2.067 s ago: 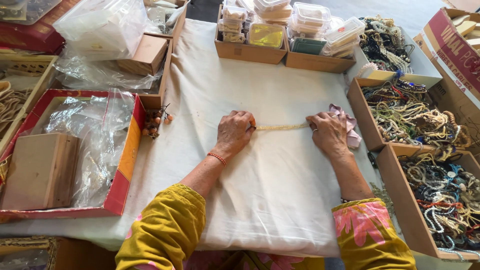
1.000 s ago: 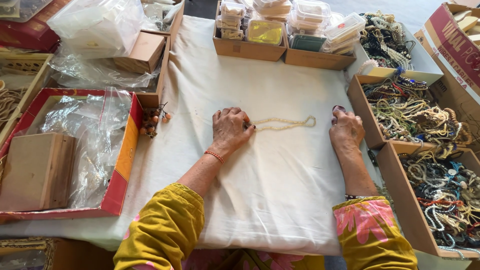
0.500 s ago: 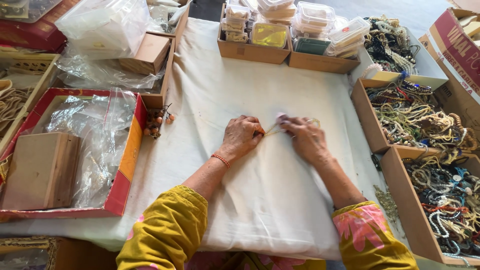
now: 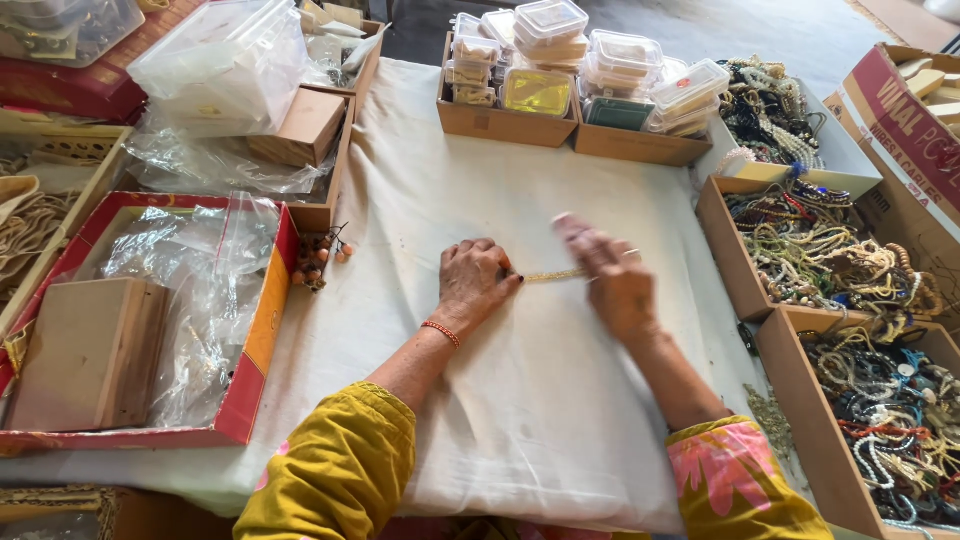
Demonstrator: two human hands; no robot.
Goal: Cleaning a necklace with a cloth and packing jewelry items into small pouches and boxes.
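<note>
From the head view, my left hand (image 4: 472, 282) lies palm down on the white cloth (image 4: 520, 420) that covers the bench. Its fingers (image 4: 478, 252) are curled in and pressed together at the tips, pinning one end of a thin pale beaded strand (image 4: 553, 274) against the cloth. A red bead bracelet (image 4: 441, 333) sits on that wrist, and my yellow sleeve (image 4: 335, 470) is pushed up to the elbow, the forearm running in from the lower left.

My right hand (image 4: 612, 280) is just beside the left, at the other end of the short strand. It is blurred, so I cannot tell how far its fingers (image 4: 578, 232) are open or whether they pinch the strand or only touch it; they seem loosely bent with the tips pointing up and left. That forearm comes in from the lower right in a pink flowered sleeve (image 4: 735, 480).

The strand lies flat on the cloth between the two hands, near the middle of the bench.

To my left a red-edged box (image 4: 255, 330) holds clear plastic bags and a plain brown block (image 4: 85, 350), with a small cluster of orange beads (image 4: 318, 262) just beside its corner. At the far edge, cardboard trays (image 4: 505, 122) carry stacked clear plastic containers (image 4: 620, 60). To my right, open cardboard boxes (image 4: 735, 275) are filled with tangled bead necklaces (image 4: 830, 255).
</note>
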